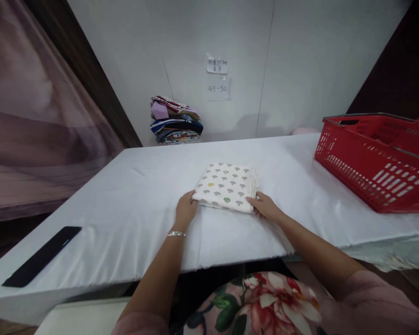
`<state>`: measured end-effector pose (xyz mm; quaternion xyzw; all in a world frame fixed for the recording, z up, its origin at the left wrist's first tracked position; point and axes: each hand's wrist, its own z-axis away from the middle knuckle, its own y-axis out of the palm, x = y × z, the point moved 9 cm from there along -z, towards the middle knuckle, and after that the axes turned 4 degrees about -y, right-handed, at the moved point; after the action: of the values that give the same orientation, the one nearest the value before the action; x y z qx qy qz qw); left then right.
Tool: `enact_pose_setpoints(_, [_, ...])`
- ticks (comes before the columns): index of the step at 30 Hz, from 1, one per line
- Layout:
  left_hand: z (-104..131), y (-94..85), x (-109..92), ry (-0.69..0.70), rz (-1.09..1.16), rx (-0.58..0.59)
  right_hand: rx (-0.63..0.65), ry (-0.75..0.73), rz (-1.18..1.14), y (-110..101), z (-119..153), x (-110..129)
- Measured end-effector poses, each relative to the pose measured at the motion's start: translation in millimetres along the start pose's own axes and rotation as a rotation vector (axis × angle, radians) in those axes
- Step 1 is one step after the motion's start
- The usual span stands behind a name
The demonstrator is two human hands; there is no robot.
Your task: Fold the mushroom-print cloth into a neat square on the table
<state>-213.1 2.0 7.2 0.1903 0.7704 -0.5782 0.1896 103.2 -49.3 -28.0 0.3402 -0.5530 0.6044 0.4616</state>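
Observation:
A folded white cloth [223, 184] with a grey mushroom print lies flat on the white-covered table in front of me. A few of its mushrooms are yellow or green. My left hand [186, 207] grips the near left corner, fingers partly hidden by the cloth's edge. At the near right corner, my right hand [263, 205] pinches the layers, thumb on top and fingers below. Several folded layers show along the right side.
A red plastic basket [373, 167] stands at the table's right. Folded clothes [176, 121] are stacked by the back wall, near handwritten paper signs [219, 88]. A flat black object [42, 257] lies at the left. The table's near edge [230, 265] runs before my body.

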Motion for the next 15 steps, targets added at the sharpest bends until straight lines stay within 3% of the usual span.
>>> enact_pose_setpoints(2, [6.8, -9.1, -11.1, 0.012, 0.006, -0.074, -0.056, -0.041, -0.065, -6.0, 4.3, -0.6])
enact_pose_setpoints(5, [22.5, -16.2, -53.1, 0.125, 0.031, -0.140, -0.204, -0.134, -0.140, -23.5, 7.3, 2.3])
enact_pose_setpoints(10, [50.1, 20.2, -144.9, 0.346, 0.056, 0.108, -0.234, -0.192, -0.192, -34.5, 0.5, 9.1])
enact_pose_setpoints(12, [56.8, 36.5, -167.3, 0.360, 0.014, 0.170, -0.192, -0.170, -0.185, -31.8, -3.5, 9.7])
enact_pose_setpoints(15, [59.4, 54.4, -180.1, 0.306, -0.053, 0.206, -0.117, -0.131, -0.183, -24.4, -8.1, 8.8])
